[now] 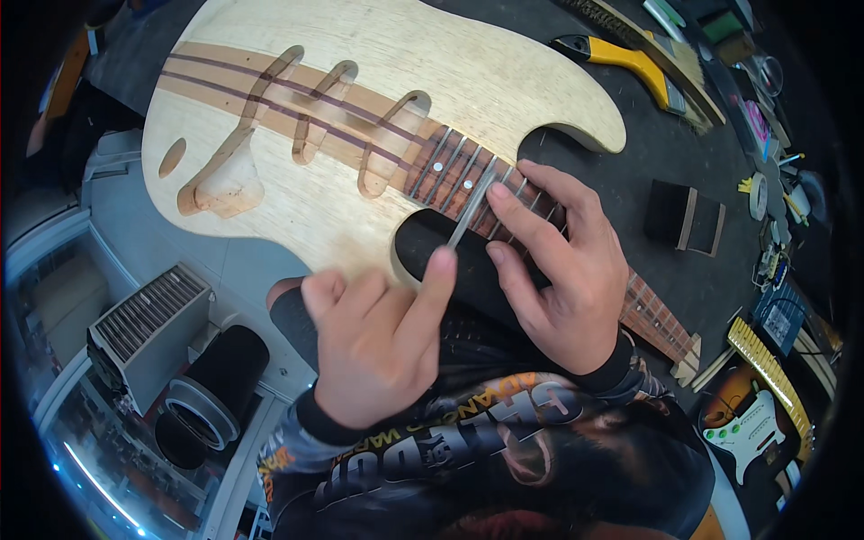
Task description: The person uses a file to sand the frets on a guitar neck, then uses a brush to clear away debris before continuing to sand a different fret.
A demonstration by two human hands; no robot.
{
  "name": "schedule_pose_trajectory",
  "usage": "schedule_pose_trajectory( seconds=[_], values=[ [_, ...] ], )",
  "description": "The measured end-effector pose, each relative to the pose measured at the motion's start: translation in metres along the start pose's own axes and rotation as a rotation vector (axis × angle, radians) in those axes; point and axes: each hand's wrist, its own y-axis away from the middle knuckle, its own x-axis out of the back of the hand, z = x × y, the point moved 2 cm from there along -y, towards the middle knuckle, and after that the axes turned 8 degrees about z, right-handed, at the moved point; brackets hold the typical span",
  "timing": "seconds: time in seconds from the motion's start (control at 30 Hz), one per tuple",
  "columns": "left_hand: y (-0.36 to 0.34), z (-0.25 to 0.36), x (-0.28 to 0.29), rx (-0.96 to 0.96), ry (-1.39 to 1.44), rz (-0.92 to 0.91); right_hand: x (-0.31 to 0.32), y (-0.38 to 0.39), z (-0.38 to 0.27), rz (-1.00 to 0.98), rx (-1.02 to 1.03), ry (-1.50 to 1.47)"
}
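An unfinished pale-wood electric guitar (432,45) lies across the bench edge, its neck running down to the right. Its dark brown fretboard (438,192) has metal frets and round white dots. My left hand (378,355), a little blurred, has its fingers bent around the end of a slim metal file (472,216); the thumb is hidden. The file lies along a fret, across the board. Spread over the neck, my right hand (567,261) has its index fingertip beside the file, another fingertip at the far edge and its thumb at the near edge.
A yellow-handled tool (627,63) and a bench brush (688,81) lie on the dark bench beyond the body. Rightward are a black block (684,219), small tools and a white guitar pickguard (749,432). A ridged grey box (148,328) and black cylinder (229,369) stand at lower left.
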Motion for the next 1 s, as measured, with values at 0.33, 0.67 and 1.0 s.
schedule_pose_trajectory(
  seconds=[0.33,0.67,1.0],
  values=[
    [-0.010,-0.002,-0.007,-0.041,0.018,0.046,0.000,0.000,0.000,0.001,0.000,0.004],
    [-0.016,-0.003,-0.014,-0.031,0.020,0.064,0.000,0.000,0.000,-0.007,-0.022,-0.003],
    [-0.022,-0.004,-0.014,-0.031,0.071,0.063,0.001,-0.001,0.001,-0.022,-0.029,-0.003]
  ],
)
